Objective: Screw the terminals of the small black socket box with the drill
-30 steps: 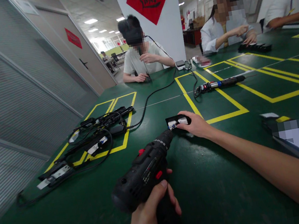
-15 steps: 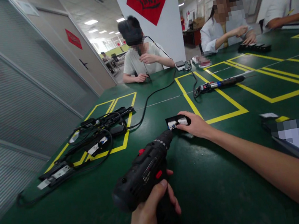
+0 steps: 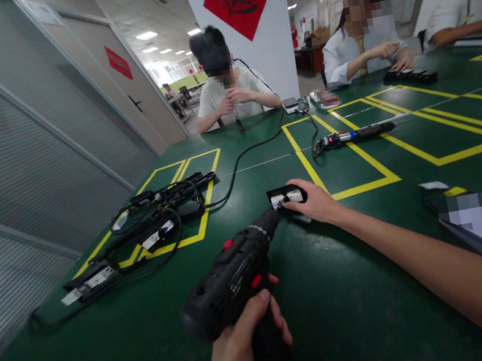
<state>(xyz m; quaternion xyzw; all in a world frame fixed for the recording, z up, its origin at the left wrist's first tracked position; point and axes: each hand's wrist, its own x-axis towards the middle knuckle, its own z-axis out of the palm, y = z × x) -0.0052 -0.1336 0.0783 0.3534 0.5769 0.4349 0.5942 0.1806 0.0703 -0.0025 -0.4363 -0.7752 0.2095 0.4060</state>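
Where drill (image 3: 232, 288) points, casing (image 3: 279, 194) (in right hand (image 3: 317, 202)).

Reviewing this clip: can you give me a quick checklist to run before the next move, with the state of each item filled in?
1. Left hand gripping the drill: ok.
2. Right hand holding the small black-and-white part: ok.
3. Chuck pointed toward the part: ok.
4. Drill tip touching the part: cannot tell, too small to see.
5. Right thumb well clear of the drill tip: not ok, in my judgement; it looks close.
6. Long black cable away from the drill: ok.
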